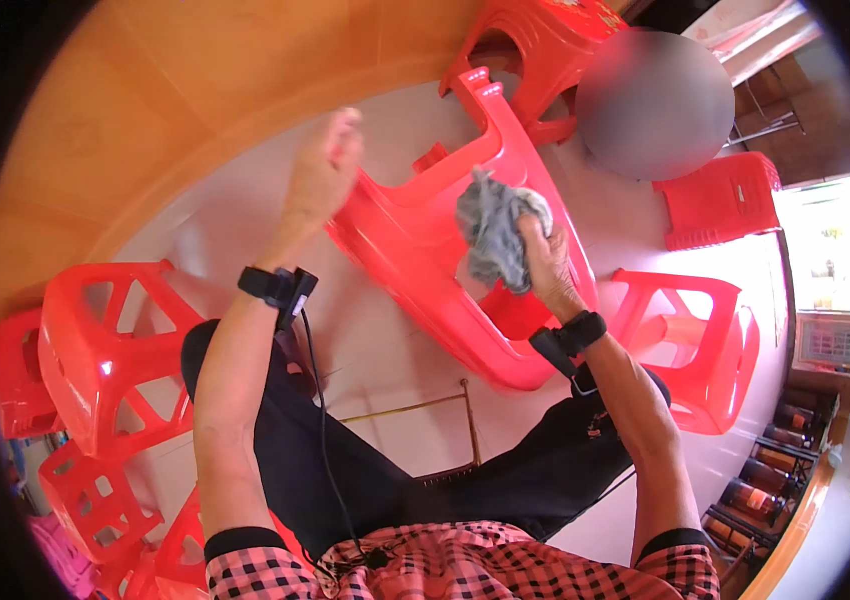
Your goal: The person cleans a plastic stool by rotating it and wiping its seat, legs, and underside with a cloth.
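Observation:
A red plastic stool [415,290] lies tipped on its side in front of me, between my knees, its legs pointing away. My right hand [551,262] is closed round a crumpled grey cloth [497,232], which lies against the stool's side panel. At the stool's left leg end is my left hand [325,175], slightly blurred. Its fingers curl around the leg end, with a bit of red showing between them.
More red stools stand around: one at the left [125,330], one at the right [695,350], and one at the back [545,40]. A stacked red stool [720,200] stands back right. Bottles [750,497] fill a rack at lower right. An orange-brown panel [195,80] curves along the far left.

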### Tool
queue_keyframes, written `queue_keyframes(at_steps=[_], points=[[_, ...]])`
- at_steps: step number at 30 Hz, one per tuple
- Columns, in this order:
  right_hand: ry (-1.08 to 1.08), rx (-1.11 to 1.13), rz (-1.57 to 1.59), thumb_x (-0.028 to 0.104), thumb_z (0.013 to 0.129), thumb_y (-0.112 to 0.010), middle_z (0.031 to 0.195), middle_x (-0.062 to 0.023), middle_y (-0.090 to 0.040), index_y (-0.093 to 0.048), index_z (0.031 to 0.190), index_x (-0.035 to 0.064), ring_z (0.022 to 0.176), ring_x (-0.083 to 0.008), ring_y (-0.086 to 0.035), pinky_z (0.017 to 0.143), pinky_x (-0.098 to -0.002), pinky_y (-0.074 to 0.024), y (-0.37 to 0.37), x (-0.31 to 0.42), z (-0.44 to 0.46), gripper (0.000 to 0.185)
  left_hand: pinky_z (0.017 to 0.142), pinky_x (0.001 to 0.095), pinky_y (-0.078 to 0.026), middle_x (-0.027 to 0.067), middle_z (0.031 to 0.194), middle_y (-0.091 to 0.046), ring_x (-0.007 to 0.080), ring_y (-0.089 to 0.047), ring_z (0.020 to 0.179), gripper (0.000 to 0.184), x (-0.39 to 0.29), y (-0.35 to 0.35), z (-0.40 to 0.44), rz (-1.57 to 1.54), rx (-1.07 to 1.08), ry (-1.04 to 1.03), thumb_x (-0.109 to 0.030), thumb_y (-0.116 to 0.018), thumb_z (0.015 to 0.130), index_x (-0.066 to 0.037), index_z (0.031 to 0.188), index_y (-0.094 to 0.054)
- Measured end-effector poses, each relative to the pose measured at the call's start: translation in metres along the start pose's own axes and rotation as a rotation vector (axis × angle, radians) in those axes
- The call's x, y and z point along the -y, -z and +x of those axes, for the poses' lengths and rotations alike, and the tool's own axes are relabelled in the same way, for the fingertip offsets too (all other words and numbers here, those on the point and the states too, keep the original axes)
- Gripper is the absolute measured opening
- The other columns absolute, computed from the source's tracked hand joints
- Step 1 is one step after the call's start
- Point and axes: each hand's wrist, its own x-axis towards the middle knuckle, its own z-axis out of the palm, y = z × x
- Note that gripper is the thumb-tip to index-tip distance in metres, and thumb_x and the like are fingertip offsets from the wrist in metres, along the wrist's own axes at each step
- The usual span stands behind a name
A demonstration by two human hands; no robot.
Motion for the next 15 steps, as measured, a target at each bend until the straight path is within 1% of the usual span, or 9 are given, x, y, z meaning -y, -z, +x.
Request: queue_keyframes(at_steps=[1, 2, 4, 5, 6, 7, 8, 11, 15], points=[[0.082, 0.132, -0.159, 0.024, 0.084, -0.057, 0.074, -0.0018, -0.060, -0.065, 0.092, -0.0018, 0.069, -0.0094, -0.054, 0.063, -0.0269, -0.0462, -0.012, 0.014, -0.006, 0.028, 0.074, 0.0331, -0.046, 0.0115, 0.088, -0.063, 0.0170, -0.059, 0.084, 0.029, 0.003, 0.019, 0.006, 0.004, -0.006, 0.217, -0.026, -0.050, 0.093, -0.003, 0.109, -0.056], [0.166, 0.263, -0.320, 0.023, 0.082, -0.058, 0.076, -0.0027, -0.062, -0.065, 0.093, -0.0003, 0.069, -0.0100, -0.055, 0.064, -0.0264, -0.0468, -0.024, 0.026, -0.009, 0.026, 0.074, 0.0331, -0.046, 0.0115, 0.088, -0.063, 0.0170, -0.059, 0.084, 0.029, 0.013, 0.032, 0.006, 0.010, -0.015, 0.215, -0.026, -0.050, 0.093, -0.003, 0.109, -0.056], [0.258, 0.430, -0.284, 0.023, 0.080, -0.060, 0.084, -0.0060, -0.063, -0.066, 0.094, 0.0013, 0.073, -0.0139, -0.057, 0.069, -0.0287, -0.0476, -0.054, 0.039, -0.006, 0.026, 0.074, 0.0291, -0.045, 0.0041, 0.084, -0.062, 0.0134, -0.056, 0.081, 0.030, 0.037, 0.048, 0.001, 0.004, 0.108, 0.623, -0.031, -0.051, 0.092, -0.005, 0.105, -0.060], [0.342, 0.590, -0.251, 0.022, 0.077, -0.061, 0.091, -0.0093, -0.065, -0.067, 0.095, 0.0028, 0.078, -0.0177, -0.060, 0.074, -0.0310, -0.0484, -0.071, 0.041, -0.003, 0.027, 0.074, 0.0291, -0.045, 0.0041, 0.084, -0.062, 0.0134, -0.056, 0.081, 0.030, 0.047, 0.048, -0.006, 0.004, 0.096, 0.625, -0.031, -0.051, 0.092, -0.005, 0.105, -0.060], [0.344, 0.601, -0.254, 0.022, 0.077, -0.061, 0.091, -0.0093, -0.065, -0.067, 0.095, 0.0028, 0.078, -0.0177, -0.060, 0.074, -0.0310, -0.0484, -0.087, 0.041, 0.003, 0.027, 0.075, 0.0275, -0.044, 0.0017, 0.083, -0.062, 0.0121, -0.055, 0.080, 0.029, 0.058, 0.045, -0.018, -0.274, 0.158, 0.687, -0.031, -0.053, 0.091, -0.006, 0.101, -0.062], [0.597, 0.684, -0.406, 0.024, 0.074, -0.063, 0.099, -0.0121, -0.062, -0.068, 0.094, 0.0033, 0.088, -0.0217, -0.058, 0.080, -0.0347, -0.0460, -0.103, 0.040, 0.010, 0.029, 0.075, 0.0259, -0.043, -0.0006, 0.083, -0.061, 0.0108, -0.054, 0.079, 0.029, 0.060, 0.046, -0.023, -0.555, 0.219, 0.739, -0.032, -0.054, 0.090, -0.006, 0.098, -0.063], [0.850, 0.761, -0.554, 0.026, 0.072, -0.065, 0.107, -0.0150, -0.059, -0.068, 0.094, 0.0039, 0.098, -0.0257, -0.056, 0.086, -0.0384, -0.0437, -0.118, 0.040, 0.017, 0.032, 0.075, 0.0259, -0.043, -0.0006, 0.083, -0.061, 0.0108, -0.054, 0.079, 0.029, 0.063, 0.047, -0.025, -0.556, 0.210, 0.744, -0.032, -0.054, 0.090, -0.006, 0.098, -0.063], [1.090, 0.764, -0.734, 0.026, 0.066, -0.068, 0.116, -0.0122, -0.053, -0.069, 0.091, 0.0082, 0.109, -0.0300, -0.048, 0.091, -0.0426, -0.0387, -0.165, 0.034, 0.025, 0.031, 0.077, 0.0248, -0.040, -0.0029, 0.081, -0.059, 0.0078, -0.052, 0.080, 0.025, 0.064, 0.054, -0.027, -0.613, 0.199, 0.746, -0.032, -0.056, 0.090, -0.009, 0.087, -0.064], [1.031, 0.775, -0.866, 0.028, 0.064, -0.070, 0.110, -0.0101, -0.053, -0.069, 0.088, 0.0068, 0.109, -0.0280, -0.047, 0.091, -0.0427, -0.0365, -0.185, 0.022, 0.023, 0.032, 0.073, 0.0246, -0.042, -0.0024, 0.075, -0.058, 0.0079, -0.050, 0.073, 0.026, 0.087, 0.046, -0.027, -0.522, 0.289, 0.496, -0.027, -0.054, 0.092, -0.005, 0.082, -0.064]])
